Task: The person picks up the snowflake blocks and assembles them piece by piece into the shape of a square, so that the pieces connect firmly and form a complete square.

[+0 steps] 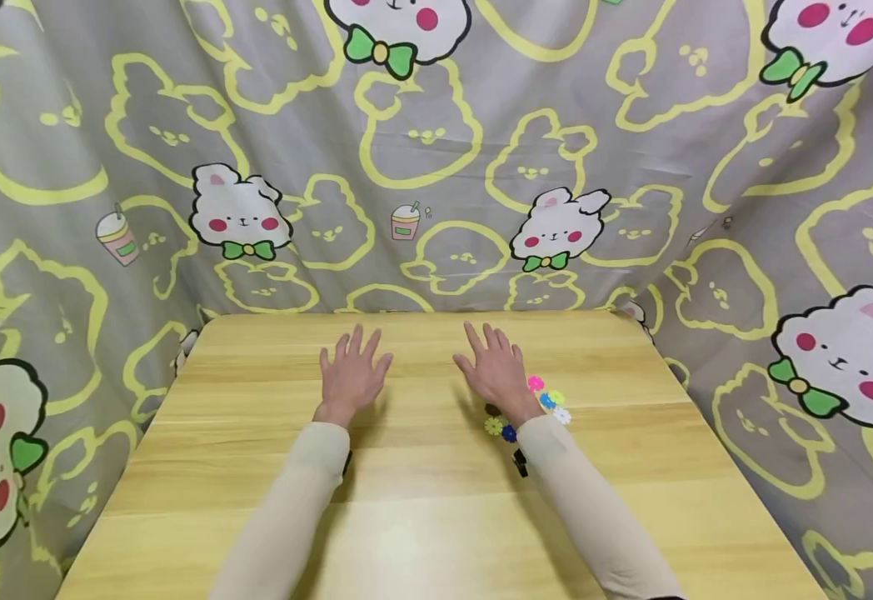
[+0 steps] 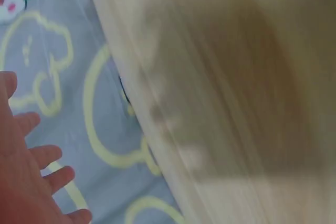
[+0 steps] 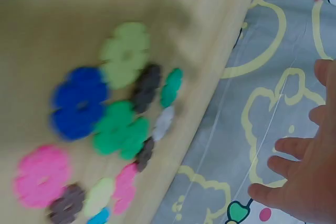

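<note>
My left hand [image 1: 353, 378] hovers over the left middle of the table with fingers spread, holding nothing. In the left wrist view the same hand [image 2: 31, 166] appears at the left edge, fingers apart. My right hand [image 1: 496, 373] is likewise spread and holds nothing, above a group of flower-shaped plastic discs. The right wrist view shows these flat discs lying close together: a dark blue disc [image 3: 80, 103], a yellow-green disc [image 3: 125, 54], a pink disc [image 3: 42, 177], a green disc [image 3: 113, 127] and several others. In the head view, my right hand and wrist hide part of the group.
The wooden table [image 1: 406, 517] has rounded far corners. A grey curtain [image 1: 316, 142] with cartoon rabbit prints hangs behind it and along both sides. A small black object [image 1: 521, 463] shows beside my right wrist.
</note>
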The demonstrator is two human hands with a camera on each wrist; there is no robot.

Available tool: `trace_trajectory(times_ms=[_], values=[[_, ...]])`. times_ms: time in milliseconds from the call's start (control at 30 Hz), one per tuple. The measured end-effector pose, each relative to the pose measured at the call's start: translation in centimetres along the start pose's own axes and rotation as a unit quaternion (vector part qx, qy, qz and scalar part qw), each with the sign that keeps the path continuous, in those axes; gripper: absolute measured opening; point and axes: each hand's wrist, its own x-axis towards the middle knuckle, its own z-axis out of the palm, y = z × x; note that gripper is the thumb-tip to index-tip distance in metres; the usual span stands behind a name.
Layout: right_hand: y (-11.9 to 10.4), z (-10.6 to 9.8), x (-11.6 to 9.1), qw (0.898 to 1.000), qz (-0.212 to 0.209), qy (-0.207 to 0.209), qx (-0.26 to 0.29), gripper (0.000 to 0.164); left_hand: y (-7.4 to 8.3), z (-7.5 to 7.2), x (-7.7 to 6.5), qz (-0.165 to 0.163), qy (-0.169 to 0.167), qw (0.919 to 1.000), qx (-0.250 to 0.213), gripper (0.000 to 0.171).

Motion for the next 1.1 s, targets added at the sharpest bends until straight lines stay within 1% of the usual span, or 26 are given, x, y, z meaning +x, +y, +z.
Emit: trace_trajectory(times_ms=[200,333,400,500,633,733,833,967,1100], values=[[1.4,0.6,-3.1,1.0,-0.011,-0.011,-0.018,0.065,3.5,2.0,-0.6,0.054,-0.038,0.9978,0.007,0.058],[2.1,1.4,-5.1,0.999,-0.01,-0.012,-0.037,0.06,5.7,3.3,-1.1,0.092,-0.07,0.9931,0.016,0.056],[2.4,1.7,-6.0,0.999,-0.006,-0.009,-0.038,0.055,6.7,3.9,-1.4,0.112,-0.086,0.9897,0.025,0.054],[3.0,2.0,-7.3,0.999,0.002,-0.009,-0.047,0.046,8.0,4.8,-1.7,0.149,-0.106,0.9823,0.04,0.051],[3.7,2.3,-8.8,0.998,0.008,-0.012,-0.06,0.037,9.5,5.9,-2.2,0.206,-0.137,0.9672,0.056,0.047],[4.0,2.5,-9.4,0.998,0.01,-0.015,-0.066,0.035,10.4,6.4,-2.5,0.237,-0.155,0.9568,0.069,0.046],[4.2,2.6,-9.9,0.997,0.01,-0.014,-0.073,0.031,11.1,6.7,-2.8,0.253,-0.166,0.9503,0.074,0.045],[4.5,2.6,-10.3,0.997,0.014,-0.01,-0.079,0.029,11.9,6.7,-3.0,0.264,-0.177,0.9446,0.083,0.045],[5.0,2.6,-10.6,0.997,0.015,-0.003,-0.082,0.027,12.5,6.6,-3.2,0.278,-0.176,0.9391,0.1,0.043]])
